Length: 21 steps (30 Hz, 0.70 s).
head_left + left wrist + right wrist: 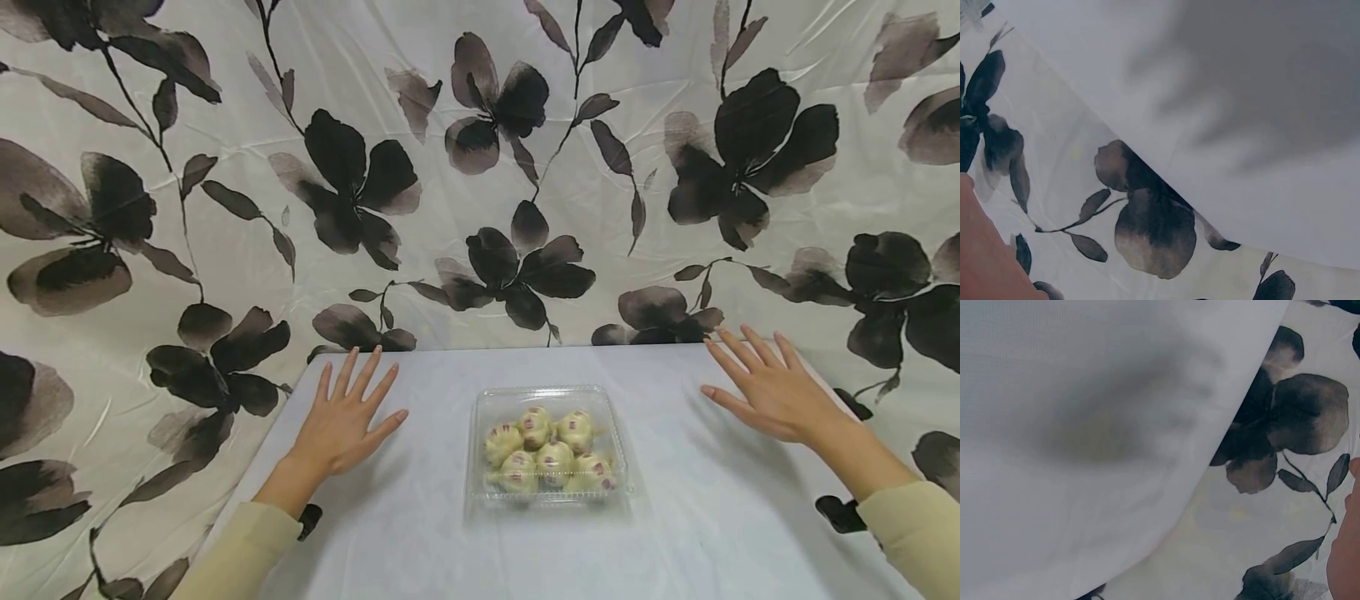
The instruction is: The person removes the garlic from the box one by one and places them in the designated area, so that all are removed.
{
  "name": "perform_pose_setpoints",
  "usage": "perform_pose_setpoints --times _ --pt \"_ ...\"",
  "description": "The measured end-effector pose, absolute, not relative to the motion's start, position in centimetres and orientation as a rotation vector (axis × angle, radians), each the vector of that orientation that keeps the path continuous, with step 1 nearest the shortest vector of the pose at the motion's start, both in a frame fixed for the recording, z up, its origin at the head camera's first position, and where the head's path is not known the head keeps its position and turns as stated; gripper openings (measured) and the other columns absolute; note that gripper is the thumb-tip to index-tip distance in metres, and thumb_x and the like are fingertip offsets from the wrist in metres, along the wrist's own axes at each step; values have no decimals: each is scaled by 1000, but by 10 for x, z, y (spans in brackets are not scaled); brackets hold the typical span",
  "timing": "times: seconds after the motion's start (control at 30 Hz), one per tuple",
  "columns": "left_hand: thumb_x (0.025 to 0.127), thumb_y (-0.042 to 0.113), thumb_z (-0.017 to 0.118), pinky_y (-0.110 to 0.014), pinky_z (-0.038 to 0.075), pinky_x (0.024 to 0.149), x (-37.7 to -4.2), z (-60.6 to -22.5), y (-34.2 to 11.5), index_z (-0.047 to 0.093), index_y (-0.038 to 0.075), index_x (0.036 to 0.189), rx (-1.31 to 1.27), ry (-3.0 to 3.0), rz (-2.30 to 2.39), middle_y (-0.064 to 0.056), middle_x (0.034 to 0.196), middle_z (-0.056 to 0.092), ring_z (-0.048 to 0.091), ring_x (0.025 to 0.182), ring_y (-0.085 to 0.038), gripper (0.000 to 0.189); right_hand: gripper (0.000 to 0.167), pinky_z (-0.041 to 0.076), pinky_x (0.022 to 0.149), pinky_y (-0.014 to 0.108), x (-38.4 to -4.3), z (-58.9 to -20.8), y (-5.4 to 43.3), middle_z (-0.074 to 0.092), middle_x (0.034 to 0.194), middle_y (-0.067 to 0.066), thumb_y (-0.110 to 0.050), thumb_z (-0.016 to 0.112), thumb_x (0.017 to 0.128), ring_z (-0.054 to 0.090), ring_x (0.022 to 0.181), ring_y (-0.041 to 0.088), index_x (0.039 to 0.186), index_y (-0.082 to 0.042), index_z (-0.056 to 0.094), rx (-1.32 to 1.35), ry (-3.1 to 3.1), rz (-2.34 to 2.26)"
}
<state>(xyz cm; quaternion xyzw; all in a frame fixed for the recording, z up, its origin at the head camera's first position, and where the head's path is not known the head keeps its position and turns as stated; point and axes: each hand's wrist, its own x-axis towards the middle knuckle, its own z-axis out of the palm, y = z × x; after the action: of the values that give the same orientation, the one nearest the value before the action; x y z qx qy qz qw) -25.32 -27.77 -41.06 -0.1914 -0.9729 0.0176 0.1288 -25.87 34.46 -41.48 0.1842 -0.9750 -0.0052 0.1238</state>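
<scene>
A clear plastic clamshell box (495, 407) lies on the white table, its lid down. Through the plastic show several round, pale yellow pieces (555, 462) with reddish-purple marks; their kind is unclear. To the left of the box hangs my left hand (341, 429), fingers straight and spread, palm down, holding nothing. My right hand (776, 396) is over the table's right side, likewise spread and bare. Neither hand touches the box. In each wrist view only a sliver of hand shows at the edge, while shadows of spread fingers fall on the tabletop.
The white table (547, 554) ends in a straight far edge. Behind it and at both sides hangs pale cloth (442, 208) printed with dark flowers. Dark bands (310, 521) sit at the wrists below pale yellow sleeves (243, 554).
</scene>
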Motion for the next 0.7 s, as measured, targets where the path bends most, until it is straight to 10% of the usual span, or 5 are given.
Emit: perform_pose_setpoints --times 0.7 --pt "100 64 49 -66 4 121 -239 -419 -253 35 21 162 -645 -2785 -72 -7 172 15 3 157 -38 77 76 -7 122 62 -245 -426 319 20 169 16 -52 52 104 10 156 42 163 -11 28 587 -2821 251"
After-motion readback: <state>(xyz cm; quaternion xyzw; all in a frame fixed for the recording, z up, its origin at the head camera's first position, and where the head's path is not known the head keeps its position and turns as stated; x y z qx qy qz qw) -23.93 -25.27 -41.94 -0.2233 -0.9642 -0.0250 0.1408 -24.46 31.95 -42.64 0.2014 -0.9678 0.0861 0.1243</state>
